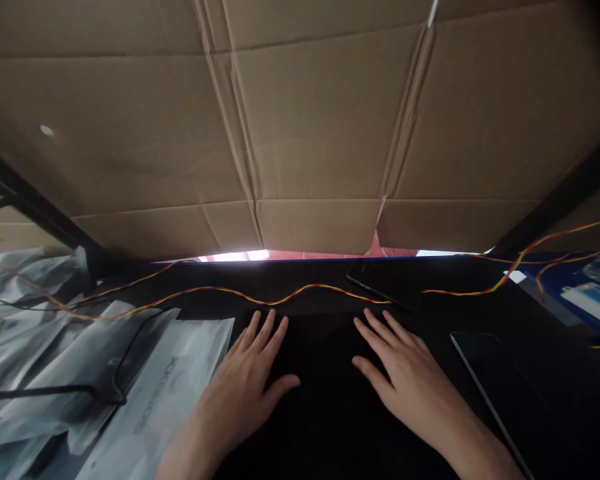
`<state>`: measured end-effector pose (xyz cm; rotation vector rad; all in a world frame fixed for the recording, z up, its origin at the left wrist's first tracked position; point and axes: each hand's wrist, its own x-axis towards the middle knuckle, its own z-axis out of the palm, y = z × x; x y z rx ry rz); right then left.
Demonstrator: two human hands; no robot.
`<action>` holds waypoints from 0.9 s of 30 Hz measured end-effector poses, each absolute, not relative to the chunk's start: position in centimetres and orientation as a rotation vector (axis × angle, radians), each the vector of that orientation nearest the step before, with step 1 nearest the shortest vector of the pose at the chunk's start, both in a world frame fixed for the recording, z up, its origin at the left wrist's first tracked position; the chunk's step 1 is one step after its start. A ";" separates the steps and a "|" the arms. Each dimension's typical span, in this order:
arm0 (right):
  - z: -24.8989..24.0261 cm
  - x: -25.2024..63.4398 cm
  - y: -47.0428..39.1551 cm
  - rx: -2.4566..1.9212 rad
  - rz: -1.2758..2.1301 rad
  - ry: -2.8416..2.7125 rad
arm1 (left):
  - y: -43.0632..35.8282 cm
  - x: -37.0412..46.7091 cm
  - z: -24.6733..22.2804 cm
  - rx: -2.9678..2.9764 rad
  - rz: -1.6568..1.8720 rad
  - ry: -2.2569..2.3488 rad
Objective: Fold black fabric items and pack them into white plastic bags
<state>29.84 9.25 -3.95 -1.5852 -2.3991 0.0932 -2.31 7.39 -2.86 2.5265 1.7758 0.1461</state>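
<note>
My left hand (253, 373) lies palm down on the black tabletop (325, 400), fingers and thumb spread, holding nothing. Just left of it is a translucent plastic bag (173, 380) with dark lettering. My right hand (405, 370) rests palm down on the same surface, its fingers also spread and bare. To its right lies a dark flat device with a pale edge (510, 387), perhaps a tablet or phone. Beyond the fingertips a twisted red and yellow wire (310, 287) runs across the table, passing by a dark phone (380, 280).
Large cardboard sheets (320, 120) hang behind the table between dark frame posts (545, 207). More plastic bags (90, 360) and a black cable (45, 393) lie at left. A blue tray (575, 310) holding a white device (593, 303) stands at right.
</note>
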 end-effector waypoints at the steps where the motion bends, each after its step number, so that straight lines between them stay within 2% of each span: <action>1: -3.5 30.2 9.8 -1.581 0.052 -2.376 | 7.9 -2.7 -2.1 2.544 0.137 1.777; 6: -2.9 31.7 12.3 -1.593 -0.077 -2.273 | 10.5 -4.2 0.9 2.592 0.095 1.894; 11: -2.9 31.6 13.5 -1.548 -0.080 -2.258 | 12.2 -4.4 1.6 2.643 0.093 1.917; 16: -1.2 32.6 11.7 -1.429 -0.173 -2.175 | 10.5 -5.3 2.7 2.705 0.239 1.960; 21: -1.9 34.3 7.8 -1.264 -0.237 -2.227 | 6.3 -7.0 0.7 2.888 0.534 1.690; 27: -3.6 35.5 5.2 -1.365 -0.104 -2.268 | 3.7 -8.5 -1.0 2.893 0.505 1.584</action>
